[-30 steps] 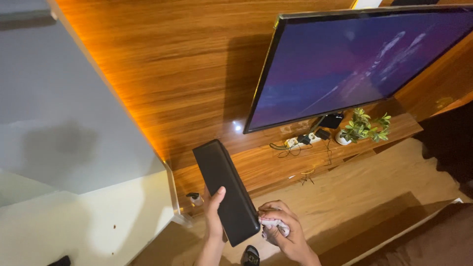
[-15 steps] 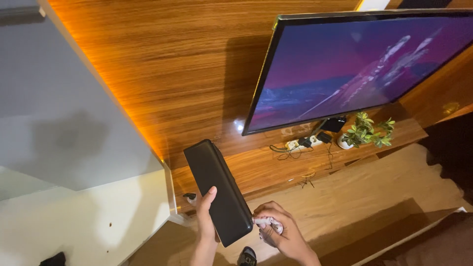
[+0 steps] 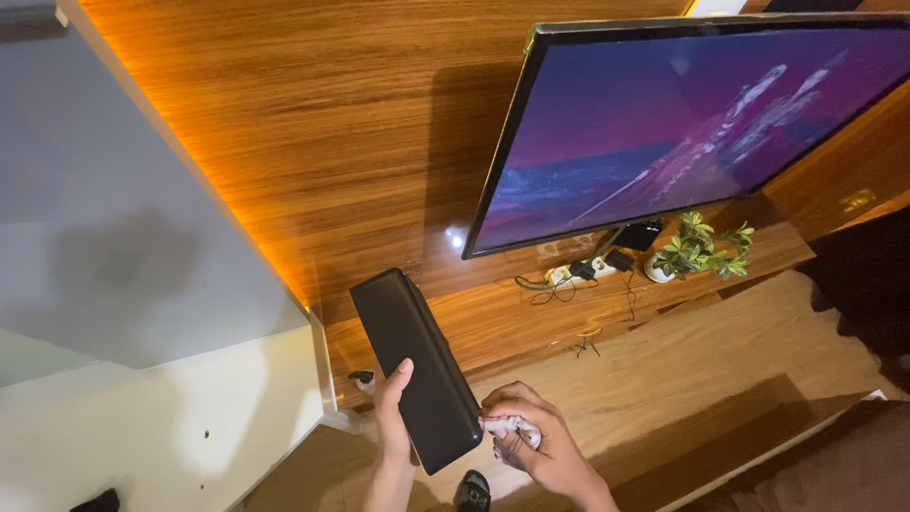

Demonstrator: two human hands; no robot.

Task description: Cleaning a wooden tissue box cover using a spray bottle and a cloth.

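The left hand point(image 3: 391, 417) is gripping a long black speaker bar point(image 3: 414, 368) by its near end, thumb over the front face and fingers wrapped around behind, tilting it up and away from the body. The right hand point(image 3: 536, 446) is curled shut around a small pale cloth point(image 3: 512, 429), pressing it against the bar's lower right corner.

Compared with a second ago, the bar is sitting a bit further left and lower, and the cloth hand is riding slightly higher along that same corner edge (tiny shift, nothing dramatic). So the rubbing is staying at the near end of the bar, and the far end is looking untouched from here.

Just under the hands something dark, maybe a sandal point(image 3: 472, 491), is poking into the bottom of the view. Slightly left of the left hand a small object point(image 3: 363, 381) is sitting by the shelf corner, too small to tell what it is.

Beyond the hands, the wooden TV shelf point(image 3: 512, 318) is carrying a white power strip point(image 3: 572, 274) with black plugs and tangled cables. Up and to the right of the right hand, a small white pot point(image 3: 656, 269) is holding a leafy green plant point(image 3: 703, 246) (the only real container around). Above all that, the flat-screen TV point(image 3: 692, 123) is glowing purple against the wood wall panel point(image 3: 332, 133).
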